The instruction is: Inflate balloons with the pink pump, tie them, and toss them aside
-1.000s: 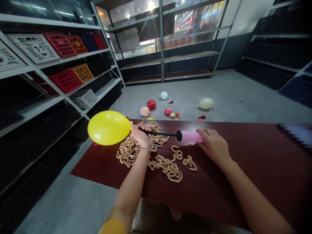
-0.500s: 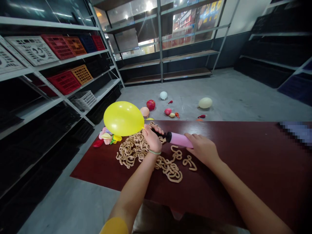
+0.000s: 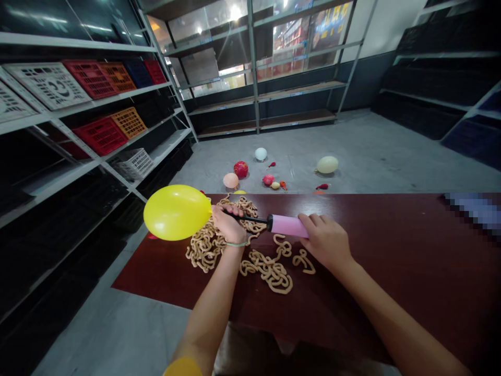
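My left hand (image 3: 228,223) is closed around the neck of a yellow balloon (image 3: 177,212) and the nozzle end of a hand pump. The inflated balloon hangs out past the table's left edge. My right hand (image 3: 325,241) is wrapped around the pink pump barrel (image 3: 285,225), whose black rod (image 3: 247,217) shows partly drawn out between the hands. Under both hands a tan chain of linked loops (image 3: 235,250) lies heaped on the dark red table (image 3: 391,261).
Several inflated and limp balloons (image 3: 327,164) lie on the grey floor beyond the table. Metal shelving with red, orange and white crates (image 3: 102,134) runs along the left. More shelves stand at the back and right. A blurred patch (image 3: 473,209) sits at the table's right.
The pump was pushed in half a second ago and is now partly drawn out again. The balloon swung right and up, then back left past the table edge.
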A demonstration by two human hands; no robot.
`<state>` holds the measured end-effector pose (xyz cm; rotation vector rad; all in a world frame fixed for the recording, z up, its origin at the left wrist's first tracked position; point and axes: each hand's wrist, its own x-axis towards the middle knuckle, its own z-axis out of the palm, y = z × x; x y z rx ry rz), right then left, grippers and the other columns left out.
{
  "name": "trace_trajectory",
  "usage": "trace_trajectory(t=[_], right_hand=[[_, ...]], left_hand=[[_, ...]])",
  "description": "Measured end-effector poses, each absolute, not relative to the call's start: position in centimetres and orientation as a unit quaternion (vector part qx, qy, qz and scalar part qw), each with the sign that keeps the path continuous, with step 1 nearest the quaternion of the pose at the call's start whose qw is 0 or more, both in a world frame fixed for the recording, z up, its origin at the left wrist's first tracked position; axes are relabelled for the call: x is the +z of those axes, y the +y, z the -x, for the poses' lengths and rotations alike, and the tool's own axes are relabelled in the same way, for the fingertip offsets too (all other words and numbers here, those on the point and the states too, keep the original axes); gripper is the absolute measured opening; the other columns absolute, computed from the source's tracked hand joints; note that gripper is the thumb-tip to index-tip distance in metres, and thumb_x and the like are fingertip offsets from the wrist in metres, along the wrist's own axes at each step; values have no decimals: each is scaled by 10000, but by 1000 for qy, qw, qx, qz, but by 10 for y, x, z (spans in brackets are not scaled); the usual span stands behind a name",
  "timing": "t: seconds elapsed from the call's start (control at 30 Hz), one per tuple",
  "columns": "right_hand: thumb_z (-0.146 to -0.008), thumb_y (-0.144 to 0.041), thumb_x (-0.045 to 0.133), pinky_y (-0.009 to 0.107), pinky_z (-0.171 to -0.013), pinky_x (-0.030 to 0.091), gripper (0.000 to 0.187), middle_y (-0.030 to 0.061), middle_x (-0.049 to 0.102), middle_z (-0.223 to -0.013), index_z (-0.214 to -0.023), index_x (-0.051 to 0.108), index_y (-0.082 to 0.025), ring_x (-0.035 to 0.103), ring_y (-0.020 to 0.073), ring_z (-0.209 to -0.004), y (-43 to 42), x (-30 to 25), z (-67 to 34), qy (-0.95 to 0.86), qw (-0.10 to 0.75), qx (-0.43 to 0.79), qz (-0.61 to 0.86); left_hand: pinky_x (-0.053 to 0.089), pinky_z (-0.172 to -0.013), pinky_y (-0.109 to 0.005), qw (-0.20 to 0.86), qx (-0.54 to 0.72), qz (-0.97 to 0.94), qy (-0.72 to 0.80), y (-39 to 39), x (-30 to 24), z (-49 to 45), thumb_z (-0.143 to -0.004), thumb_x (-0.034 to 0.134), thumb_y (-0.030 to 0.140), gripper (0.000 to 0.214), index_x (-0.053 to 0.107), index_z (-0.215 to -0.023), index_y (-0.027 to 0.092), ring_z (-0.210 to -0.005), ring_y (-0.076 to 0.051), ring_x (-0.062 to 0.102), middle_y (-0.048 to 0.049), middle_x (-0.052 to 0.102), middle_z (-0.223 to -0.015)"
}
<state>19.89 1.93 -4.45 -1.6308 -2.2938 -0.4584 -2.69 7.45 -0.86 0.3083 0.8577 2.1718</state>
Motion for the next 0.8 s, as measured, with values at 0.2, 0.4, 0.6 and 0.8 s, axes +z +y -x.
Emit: trace_trajectory(t=[0.2,0.4,0.6,0.8], right_hand=[[-859,-350,627,306,-657,300,413,57,678,-966,-1241,549,-212,589,221,-861,14,-56,-183,-812,152,-90,556],[-845,-298,633,338,-727,308,421,64,674,-1033,-1248,543,-217,581,246,-917,32,-52,-213,-800,146,-148,563],[-851,-271,593,344,-753,324,315,85,659,-1043,-1155,580,-193,552,261,-950,38,-47,-234,-762,150,-176,605],[-849,-283,614,325,-654,336,383,79,648,-998,-1216,562,-190,554,252,-910,25,-48,-208,-789,134,-151,581]], left_hand=[[325,-416,-221,442,810,-203,327,69,-20,-6,-933,493,455,341,373,-717,220,-384,-92,397,64,391,-511],[382,-458,-232,413,829,-227,302,71,-9,11,-919,513,483,345,382,-736,222,-423,-97,434,60,424,-541],[351,-458,-230,373,854,-189,309,77,-2,36,-908,509,451,321,355,-738,226,-420,-90,400,70,388,-539],[317,-422,-222,388,844,-156,337,75,-12,17,-928,458,382,263,347,-747,226,-407,-88,379,71,378,-534]])
